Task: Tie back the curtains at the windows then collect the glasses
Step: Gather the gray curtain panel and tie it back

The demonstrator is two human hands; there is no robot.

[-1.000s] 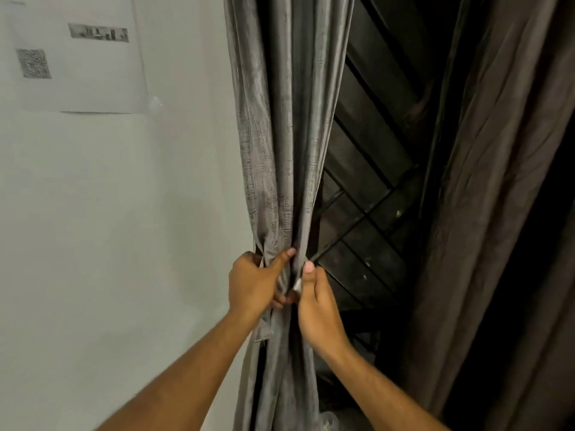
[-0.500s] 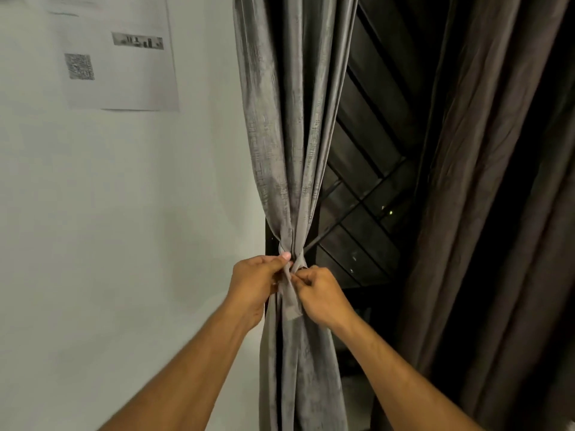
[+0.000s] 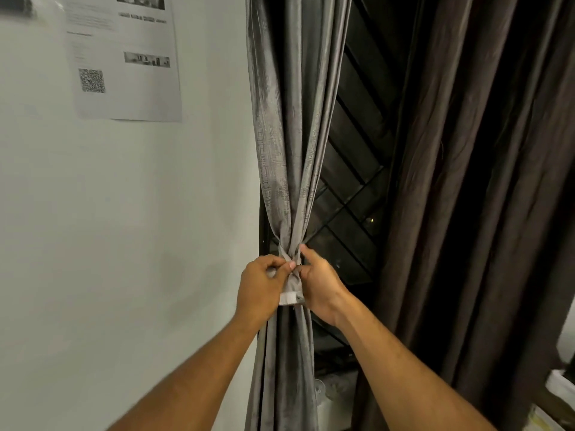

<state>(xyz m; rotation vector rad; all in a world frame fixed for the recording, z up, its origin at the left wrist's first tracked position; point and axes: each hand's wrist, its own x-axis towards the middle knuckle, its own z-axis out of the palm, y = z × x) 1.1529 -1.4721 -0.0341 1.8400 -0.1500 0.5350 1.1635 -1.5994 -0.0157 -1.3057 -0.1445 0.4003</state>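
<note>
**A:** Where is the curtain, and what are the hands doing?

**B:** The grey curtain (image 3: 289,135) hangs at centre, gathered to a waist. A tie (image 3: 291,287) wraps it there. The left hand (image 3: 259,286), at nine o'clock of the tie, pinches it. The right hand (image 3: 320,283), at three o'clock, pinches its other side.

**A:** Which step is this?

**B:** Likely fastening the tie. Next, its white end (image 3: 289,298) needs securing. At three o'clock, a dark curtain (image 3: 466,181) hangs loose. No glasses are visible.

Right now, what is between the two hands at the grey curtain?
In the head view, the tieback strap with its white end hangs between the left hand and right hand, over the bunched grey curtain.
</note>
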